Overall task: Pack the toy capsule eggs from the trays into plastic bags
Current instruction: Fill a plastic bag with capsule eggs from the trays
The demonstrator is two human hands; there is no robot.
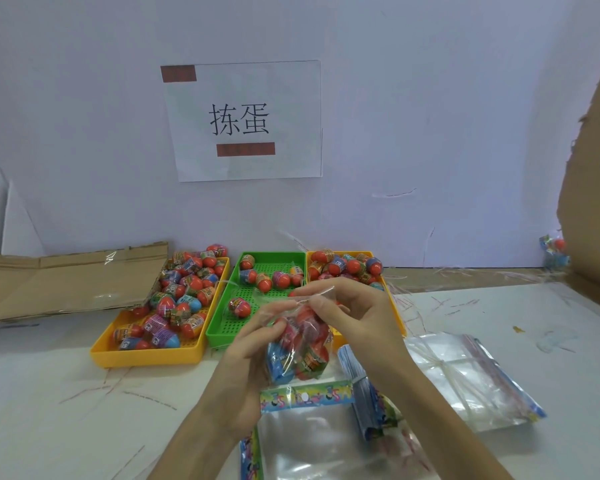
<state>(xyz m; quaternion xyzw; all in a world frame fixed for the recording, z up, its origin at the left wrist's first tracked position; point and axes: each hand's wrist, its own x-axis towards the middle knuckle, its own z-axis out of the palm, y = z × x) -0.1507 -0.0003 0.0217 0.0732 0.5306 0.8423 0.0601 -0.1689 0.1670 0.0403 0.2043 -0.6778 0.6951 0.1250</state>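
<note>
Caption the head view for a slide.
Left hand and right hand grip a clear bag of capsule eggs before the green tray.

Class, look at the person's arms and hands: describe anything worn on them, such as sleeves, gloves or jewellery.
The left hand and right hand are bare: no gloves, and no rings show. Both forearms are uncovered down to the picture's bottom edge, with no sleeve, watch or bracelet in view.

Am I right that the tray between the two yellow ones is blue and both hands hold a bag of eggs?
The head view shows that tray is green, not blue; left hand and right hand do hold the bag of eggs.
</note>
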